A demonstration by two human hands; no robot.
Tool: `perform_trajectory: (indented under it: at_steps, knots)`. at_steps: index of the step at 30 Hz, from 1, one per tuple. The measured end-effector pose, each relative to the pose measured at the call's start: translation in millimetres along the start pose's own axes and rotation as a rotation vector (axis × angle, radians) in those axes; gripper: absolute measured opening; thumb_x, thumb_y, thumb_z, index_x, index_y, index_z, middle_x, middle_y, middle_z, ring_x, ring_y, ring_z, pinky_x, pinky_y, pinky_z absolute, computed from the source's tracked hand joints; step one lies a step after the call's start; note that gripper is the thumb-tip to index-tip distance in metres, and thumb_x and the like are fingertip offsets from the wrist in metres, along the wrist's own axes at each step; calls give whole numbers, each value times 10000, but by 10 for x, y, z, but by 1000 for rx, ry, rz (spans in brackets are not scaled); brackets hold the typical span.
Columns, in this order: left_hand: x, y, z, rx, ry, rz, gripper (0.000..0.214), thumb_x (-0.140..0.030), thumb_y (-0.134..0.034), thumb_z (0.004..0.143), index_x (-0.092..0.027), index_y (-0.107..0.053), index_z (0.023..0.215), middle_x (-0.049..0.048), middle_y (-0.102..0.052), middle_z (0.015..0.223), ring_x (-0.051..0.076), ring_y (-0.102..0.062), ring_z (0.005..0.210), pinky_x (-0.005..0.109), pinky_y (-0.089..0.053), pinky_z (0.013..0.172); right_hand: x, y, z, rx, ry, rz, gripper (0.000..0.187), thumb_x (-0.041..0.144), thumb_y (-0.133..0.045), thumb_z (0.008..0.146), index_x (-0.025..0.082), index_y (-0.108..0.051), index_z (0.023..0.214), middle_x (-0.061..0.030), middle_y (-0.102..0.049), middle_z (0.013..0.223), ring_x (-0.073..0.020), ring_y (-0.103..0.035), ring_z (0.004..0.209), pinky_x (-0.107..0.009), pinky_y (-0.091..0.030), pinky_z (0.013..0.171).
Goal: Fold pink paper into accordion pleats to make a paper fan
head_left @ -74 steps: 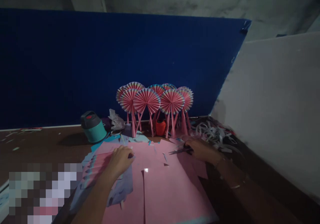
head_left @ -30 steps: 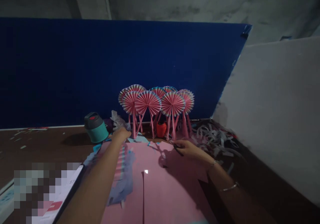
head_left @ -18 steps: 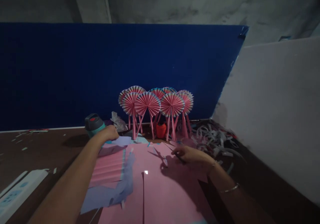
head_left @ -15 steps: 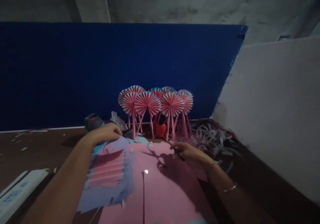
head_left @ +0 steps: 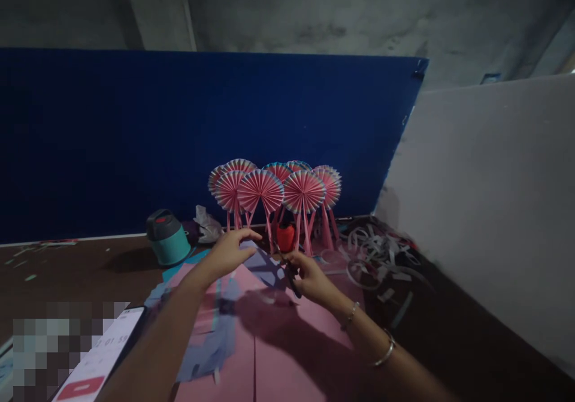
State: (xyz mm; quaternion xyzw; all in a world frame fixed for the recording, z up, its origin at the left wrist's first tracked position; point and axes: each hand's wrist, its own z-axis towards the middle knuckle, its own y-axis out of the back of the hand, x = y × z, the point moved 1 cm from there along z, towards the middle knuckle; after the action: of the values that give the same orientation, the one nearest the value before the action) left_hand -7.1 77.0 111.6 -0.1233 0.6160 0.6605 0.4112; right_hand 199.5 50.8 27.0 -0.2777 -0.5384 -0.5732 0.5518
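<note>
So the biggest thing here is the blue board (head_left: 179,138) standing along the back of the table (head_left: 81,264), with a white panel (head_left: 485,198) closing off the right side. A big pink sheet (head_left: 287,354) lies flat on the table right in front of the person. A bunch of pink pleated fans (head_left: 274,192) stands upright on stick legs against the board, and a messy heap of paper strips (head_left: 377,252) sits just right of them. The teal flask (head_left: 167,237) with a dark lid is off to the left of the fans, and a phone (head_left: 99,360) lies at the near left corner. A lilac sheet (head_left: 265,267) is lifted a bit off the pink sheet, between the two hands and just in front of the fans. The left hand (head_left: 229,251) is on its left edge, fingers stretched out and close together over the top; can't tell if the thumb is pinching from underneath. The right hand (head_left: 309,276) is just right of it, fingers curled tight around dark scissors (head_left: 291,277) that touch the lilac sheet's right edge. It's too dark to see if the blades are apart. A small red thing (head_left: 286,236) sits under the fans.
</note>
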Motion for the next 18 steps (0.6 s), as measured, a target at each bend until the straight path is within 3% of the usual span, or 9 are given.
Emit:
perform_trajectory:
  at_steps: [4,7,12,15,18]
  knots:
    - [189,-186,50,-185,-1,95,257,-218,-563,737,-213,-706,951,18,-718,1023,202,-624,971,291,-452,891,-125,78,-35,-82,-23,-253,279,178,-578,671,203,-639,941,4,-631,755,-133,-514,638,-232,-384,599]
    - [290,-310,168,-326,98,143,225,-305,-533,815,-209,-697,936,27,-720,923,197,-629,884,289,-470,824,-194,147,-51,-179,-64,-417,329,139,-511,652,217,-628,948,-5,-643,767,-160,-553,681,-243,-393,626]
    - [249,-499,493,-570,246,309,414,-432,-561,818,-135,-612,1102,156,-624,1115,313,-499,1114,422,-346,974,-339,197,-64,-377,-38,-402,315,159,-483,663,206,-580,959,-24,-640,827,-178,-570,748,-260,-434,700]
    - [171,-633,671,-685,358,423,550,-546,-606,756,-118,-579,1099,191,-589,1116,351,-473,1112,445,-358,928,-400,229,-89,-469,-13,-370,361,161,-474,667,185,-567,1015,-51,-647,892,-191,-580,801,-279,-447,743]
    - [143,-761,779,-802,445,407,617,-558,-658,700,-85,-541,1079,205,-575,1098,361,-478,1085,443,-380,883,-412,260,-111,-519,30,-348,367,170,-465,660,173,-577,1010,-65,-650,901,-193,-579,797,-287,-455,741]
